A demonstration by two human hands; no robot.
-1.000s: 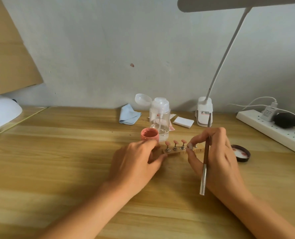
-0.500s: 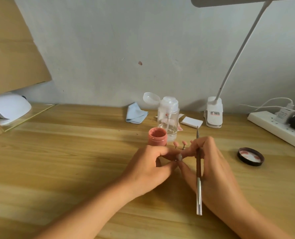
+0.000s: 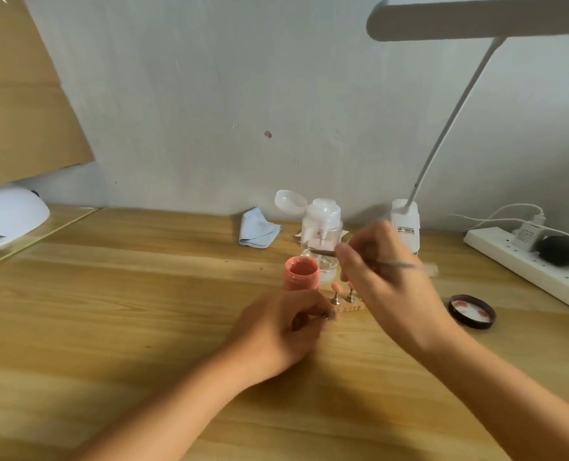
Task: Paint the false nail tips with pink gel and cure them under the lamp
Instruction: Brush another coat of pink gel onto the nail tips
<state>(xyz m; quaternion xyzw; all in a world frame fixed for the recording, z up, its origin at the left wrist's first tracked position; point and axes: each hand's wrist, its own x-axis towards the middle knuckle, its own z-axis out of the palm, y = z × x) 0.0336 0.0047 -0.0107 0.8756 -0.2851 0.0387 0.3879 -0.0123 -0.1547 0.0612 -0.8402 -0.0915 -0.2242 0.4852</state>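
1. Left hand [image 3: 286, 331] stays put, pinching a small dark piece [image 3: 329, 315] beside the wooden stand [image 3: 354, 307].
2. Right hand [image 3: 386, 281] lifted off the nail tips [image 3: 335, 288], gripping the brush [image 3: 396, 263], now swung flat.
3. Bristles hover by the pink gel pot [image 3: 301, 272], so reloading I guess; tips sit on the stand, uncured.

Single view: head-worn wide-angle camera, facing forward and down over a light wooden desk [image 3: 110, 311] toward a pale grey wall [image 3: 209, 94]. Close range. An open pink gel jar [image 3: 302, 272] sits just right of frame centre. Far left of the jar, a white domed curing lamp [image 3: 10, 211] meets the frame edge. Far right of it, a white power strip [image 3: 542, 277] runs off-frame.
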